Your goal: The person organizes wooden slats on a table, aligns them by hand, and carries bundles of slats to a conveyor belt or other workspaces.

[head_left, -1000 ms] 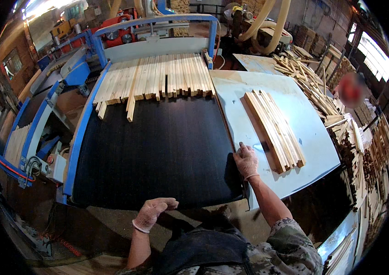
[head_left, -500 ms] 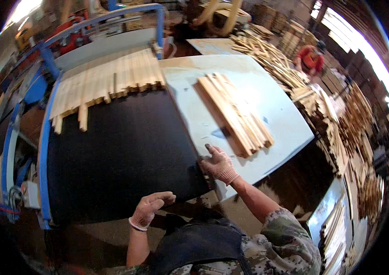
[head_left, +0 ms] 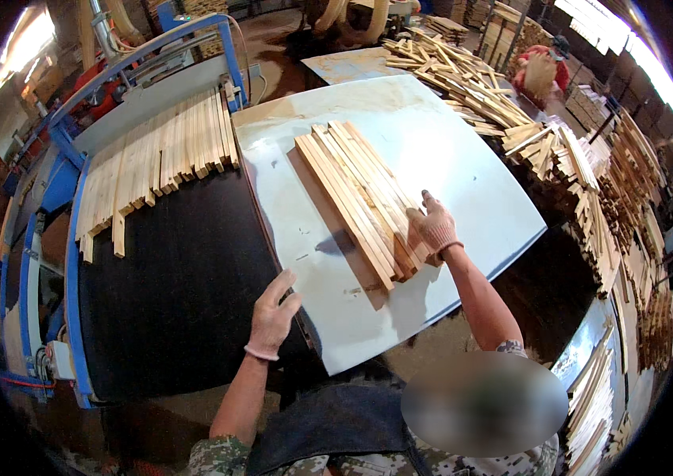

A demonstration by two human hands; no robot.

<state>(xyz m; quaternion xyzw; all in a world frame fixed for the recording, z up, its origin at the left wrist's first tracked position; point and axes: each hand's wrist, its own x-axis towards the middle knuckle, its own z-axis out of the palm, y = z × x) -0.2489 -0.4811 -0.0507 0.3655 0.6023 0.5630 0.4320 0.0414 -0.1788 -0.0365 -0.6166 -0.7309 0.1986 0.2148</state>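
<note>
A flat bundle of pale wooden slats (head_left: 352,190) lies on a light blue-grey table top (head_left: 448,151). My right hand (head_left: 434,225), in a knit glove, rests on the near right end of that bundle, fingers spread over the slats. Gloved too, my left hand (head_left: 273,312) hangs open above the seam between the table top and a black conveyor belt (head_left: 178,278), holding nothing. At the belt's far end lies a row of more slats (head_left: 154,159).
The belt sits in a blue machine frame (head_left: 74,262) on my left. Heaps of loose slats (head_left: 471,79) and stacked slats (head_left: 630,206) fill the right side. Another person (head_left: 541,73) in red bends over the far pile.
My view has swung right. My right hand moved from the table's near edge up onto the slat bundle. My left hand rose from waist height to the table edge.
</note>
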